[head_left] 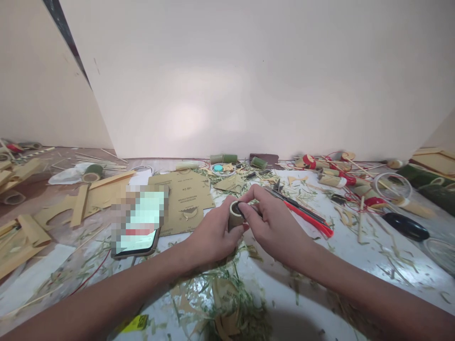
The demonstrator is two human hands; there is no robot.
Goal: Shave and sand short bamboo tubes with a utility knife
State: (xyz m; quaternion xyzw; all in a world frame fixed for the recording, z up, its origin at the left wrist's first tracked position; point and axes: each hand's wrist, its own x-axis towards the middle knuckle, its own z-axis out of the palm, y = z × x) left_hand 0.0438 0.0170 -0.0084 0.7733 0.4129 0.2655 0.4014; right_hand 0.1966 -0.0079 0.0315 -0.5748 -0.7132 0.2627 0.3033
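Observation:
My left hand (218,227) is wrapped round a short bamboo tube (235,219), its pale cut rim turned up towards me. My right hand (266,215) pinches a small dark piece (241,208) against the mouth of the tube. Its kind is hard to make out, since the fingers cover most of it. Just beyond the right hand lie a red-handled tool (313,222) and a dark slim tool beside it. Left of my hands is a brown sheet of waterproof abrasive paper (185,194), and a phone (142,222) with a blurred screen overlaps its edge.
Green bamboo shavings (209,284) and paper scraps litter the white surface. Bamboo pieces (223,158) stand along the white wall. At right are red-banded bamboo parts with red cord, a tape roll (393,187) and a black oval object (405,226). Cut tan card (81,206) lies left.

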